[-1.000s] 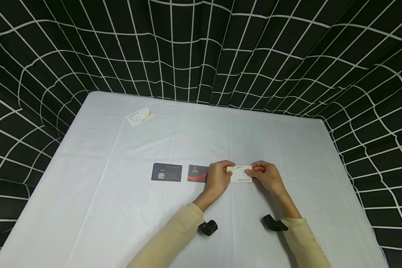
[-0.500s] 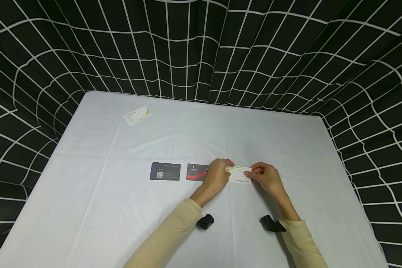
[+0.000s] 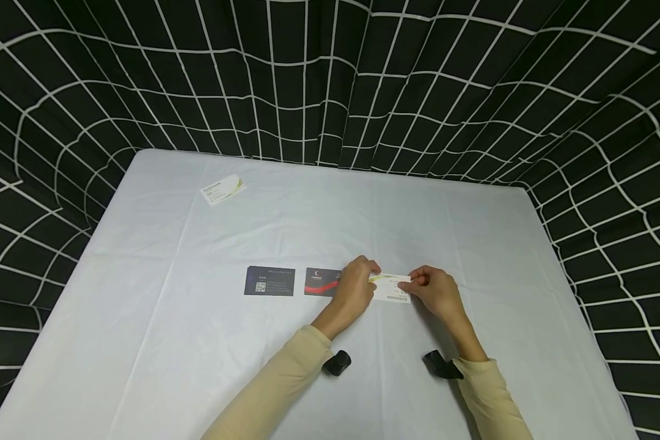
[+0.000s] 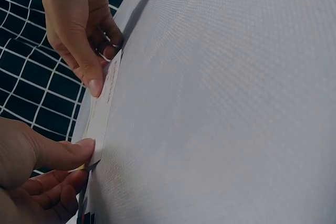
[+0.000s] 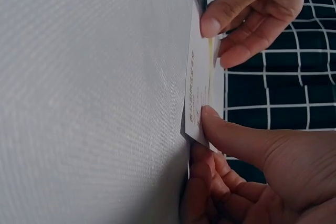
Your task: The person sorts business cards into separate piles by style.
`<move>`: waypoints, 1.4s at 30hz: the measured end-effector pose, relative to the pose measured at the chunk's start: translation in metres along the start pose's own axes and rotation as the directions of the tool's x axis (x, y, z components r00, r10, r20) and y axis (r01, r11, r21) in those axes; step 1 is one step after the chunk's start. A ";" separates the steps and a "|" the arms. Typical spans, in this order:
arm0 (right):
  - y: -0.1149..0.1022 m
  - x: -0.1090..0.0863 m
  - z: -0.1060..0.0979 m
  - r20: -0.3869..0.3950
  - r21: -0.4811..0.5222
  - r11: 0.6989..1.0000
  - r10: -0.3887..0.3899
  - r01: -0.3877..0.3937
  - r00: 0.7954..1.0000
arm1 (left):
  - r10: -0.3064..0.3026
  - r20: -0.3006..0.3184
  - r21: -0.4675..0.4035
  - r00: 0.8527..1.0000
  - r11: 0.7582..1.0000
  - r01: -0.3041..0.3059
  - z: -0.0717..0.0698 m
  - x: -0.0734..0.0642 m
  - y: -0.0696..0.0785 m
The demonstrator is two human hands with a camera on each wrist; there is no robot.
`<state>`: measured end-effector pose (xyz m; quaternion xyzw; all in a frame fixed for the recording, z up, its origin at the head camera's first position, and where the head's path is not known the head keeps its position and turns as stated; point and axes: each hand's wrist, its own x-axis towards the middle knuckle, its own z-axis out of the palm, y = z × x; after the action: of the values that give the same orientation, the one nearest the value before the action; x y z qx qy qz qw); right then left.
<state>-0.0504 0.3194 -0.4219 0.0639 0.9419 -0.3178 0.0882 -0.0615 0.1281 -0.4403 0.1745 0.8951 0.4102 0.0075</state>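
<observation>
Between both hands is a white business card (image 3: 392, 288) with printed text and a yellow-green stripe. My left hand (image 3: 355, 286) pinches its left end, thumb on top and fingers behind, as the left wrist view shows. The right hand (image 3: 437, 293) pinches the other end, its thumb (image 5: 231, 135) lying over the printed face and fingers beneath. The card's near edge looks slightly tilted off the cloth. Left of it lies a dark grey business card (image 3: 321, 282) with a red wave, partly hidden by my left hand.
A dark card stack (image 3: 269, 281) with a QR code lies further left. Another white card (image 3: 222, 189) lies askew near the back left of the white-covered table (image 3: 143, 244). Black cloth with a white grid (image 3: 286, 85) hangs behind and at the sides.
Both hands keep their hold on the white card, whose near edge has tipped slightly towards me. The whole head view has shifted a little; the other cards stay in place.
</observation>
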 end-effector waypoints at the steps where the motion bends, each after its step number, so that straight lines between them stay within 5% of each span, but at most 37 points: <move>1: 0.000 0.000 0.000 0.000 -0.007 1.000 0.001 -0.001 1.000 | 0.001 -0.002 0.005 1.000 1.000 -0.001 0.000 0.000 0.001; 12: -0.005 -0.002 0.002 -0.045 -0.102 0.995 -0.013 0.008 0.999 | 0.018 -0.034 0.150 0.999 0.989 -0.012 0.004 -0.006 0.008; 24: -0.013 -0.010 0.009 -0.059 -0.189 0.977 -0.110 0.097 0.992 | 0.064 -0.046 0.286 0.997 0.957 -0.048 0.004 -0.006 0.007; 29: -0.014 -0.008 0.009 -0.044 -0.182 0.978 -0.109 0.100 0.993 | 0.050 -0.042 0.263 0.998 0.964 -0.038 0.004 -0.007 0.006; 34: -0.017 -0.009 0.004 -0.022 -0.181 0.974 -0.145 0.139 0.989 | 0.031 -0.070 0.129 0.997 0.991 -0.022 -0.005 -0.007 0.004; 42: -0.053 0.001 0.009 0.063 -0.127 0.935 -0.324 0.330 0.944 | -0.037 -0.166 0.020 0.985 0.999 0.041 -0.056 -0.007 -0.027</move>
<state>-0.0599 0.2719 -0.3977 -0.1064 0.9568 -0.2643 0.0575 -0.0721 0.0687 -0.4244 0.1224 0.9006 0.4126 -0.0611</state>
